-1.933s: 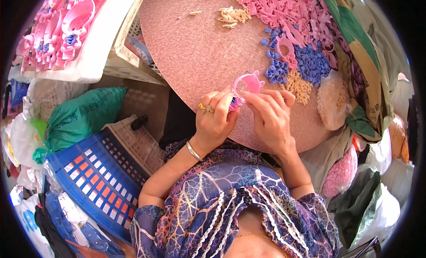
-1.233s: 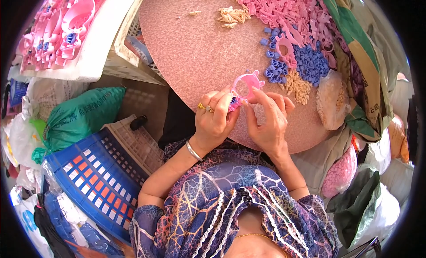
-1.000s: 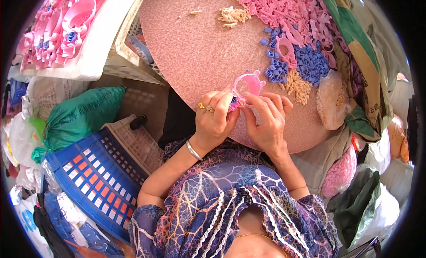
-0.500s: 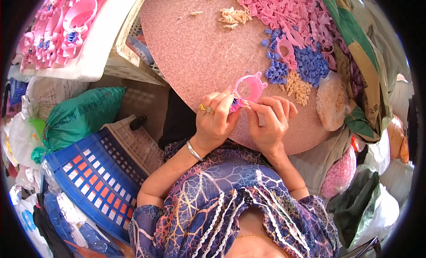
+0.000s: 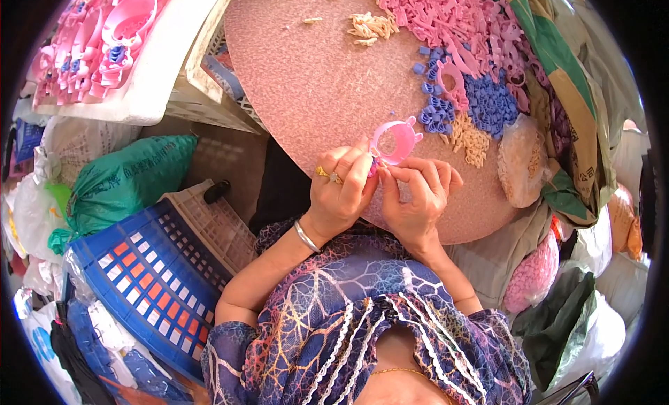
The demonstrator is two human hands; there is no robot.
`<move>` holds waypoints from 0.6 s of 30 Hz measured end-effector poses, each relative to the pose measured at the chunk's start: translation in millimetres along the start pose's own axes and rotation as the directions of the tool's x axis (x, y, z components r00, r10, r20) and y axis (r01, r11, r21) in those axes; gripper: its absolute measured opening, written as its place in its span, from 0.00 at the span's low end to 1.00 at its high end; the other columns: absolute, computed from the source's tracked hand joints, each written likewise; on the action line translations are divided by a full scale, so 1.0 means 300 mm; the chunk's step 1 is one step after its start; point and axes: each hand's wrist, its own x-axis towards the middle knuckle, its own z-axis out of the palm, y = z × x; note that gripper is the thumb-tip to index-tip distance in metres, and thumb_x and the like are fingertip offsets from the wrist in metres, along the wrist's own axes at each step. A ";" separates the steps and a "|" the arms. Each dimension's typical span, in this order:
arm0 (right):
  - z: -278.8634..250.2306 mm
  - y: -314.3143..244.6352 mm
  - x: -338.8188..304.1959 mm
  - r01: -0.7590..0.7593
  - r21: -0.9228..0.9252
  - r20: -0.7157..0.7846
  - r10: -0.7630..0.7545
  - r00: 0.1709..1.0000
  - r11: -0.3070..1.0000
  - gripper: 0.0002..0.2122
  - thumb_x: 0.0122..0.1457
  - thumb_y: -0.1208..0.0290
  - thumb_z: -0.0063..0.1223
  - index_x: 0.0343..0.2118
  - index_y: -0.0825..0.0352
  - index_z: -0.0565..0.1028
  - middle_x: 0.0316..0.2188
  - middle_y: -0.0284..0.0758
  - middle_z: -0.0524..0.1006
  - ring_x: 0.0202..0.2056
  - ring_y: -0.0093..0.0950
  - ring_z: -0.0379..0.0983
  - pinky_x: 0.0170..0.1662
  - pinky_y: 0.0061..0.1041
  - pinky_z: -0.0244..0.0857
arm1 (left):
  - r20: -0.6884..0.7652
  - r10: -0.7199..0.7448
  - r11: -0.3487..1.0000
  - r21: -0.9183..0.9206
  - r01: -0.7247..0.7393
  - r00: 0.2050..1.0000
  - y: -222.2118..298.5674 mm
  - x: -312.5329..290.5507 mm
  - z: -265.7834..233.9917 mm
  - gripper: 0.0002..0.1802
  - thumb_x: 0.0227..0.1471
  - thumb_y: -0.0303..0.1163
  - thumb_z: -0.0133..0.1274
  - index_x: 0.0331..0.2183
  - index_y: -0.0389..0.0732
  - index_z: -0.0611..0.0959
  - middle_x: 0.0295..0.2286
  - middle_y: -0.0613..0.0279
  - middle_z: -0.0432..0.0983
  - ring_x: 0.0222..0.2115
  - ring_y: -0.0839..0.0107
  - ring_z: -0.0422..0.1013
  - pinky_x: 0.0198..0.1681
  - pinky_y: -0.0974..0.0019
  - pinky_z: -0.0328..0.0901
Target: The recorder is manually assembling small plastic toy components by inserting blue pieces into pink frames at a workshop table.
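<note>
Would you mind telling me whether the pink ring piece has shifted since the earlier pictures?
No. The pink ring piece stays beside the blue pile, held by both hands.

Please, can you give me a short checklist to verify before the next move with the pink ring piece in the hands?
1. Left hand grips pink ring piece: ok.
2. Right hand fingers pinch at its lower edge: ok.
3. Small part seated in ring: cannot tell, hidden by fingers.
4. Ring held above round pink table: ok.
5. Blue pieces close to the hands: ok.
</note>
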 end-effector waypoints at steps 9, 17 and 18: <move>-0.025 0.023 0.028 -0.039 0.179 0.062 0.028 0.998 0.983 0.20 0.44 0.69 0.71 0.43 0.59 0.80 0.31 0.24 0.80 0.38 0.27 0.74 0.48 0.32 0.55 | -0.002 -0.012 0.999 -0.035 0.012 1.000 -0.006 -0.003 -0.007 0.25 0.44 0.23 0.65 0.45 0.33 0.74 0.41 0.48 0.79 0.37 0.57 0.74 0.42 0.60 0.70; -0.031 0.083 0.075 0.139 0.204 0.142 -0.169 0.975 0.969 0.20 0.47 0.72 0.69 0.45 0.61 0.78 0.31 0.21 0.83 0.36 0.26 0.74 0.48 0.32 0.55 | 0.002 -0.014 0.999 -0.029 0.014 1.000 -0.003 -0.006 0.000 0.25 0.43 0.24 0.66 0.44 0.33 0.74 0.42 0.47 0.79 0.37 0.57 0.75 0.42 0.60 0.70; -0.026 0.085 0.076 0.125 0.202 0.140 -0.155 0.978 0.971 0.21 0.47 0.72 0.69 0.46 0.61 0.77 0.30 0.21 0.82 0.36 0.25 0.74 0.48 0.32 0.55 | -0.001 -0.023 0.999 -0.035 0.023 1.000 -0.001 -0.008 0.001 0.25 0.43 0.23 0.66 0.44 0.34 0.74 0.42 0.46 0.79 0.37 0.57 0.75 0.41 0.61 0.70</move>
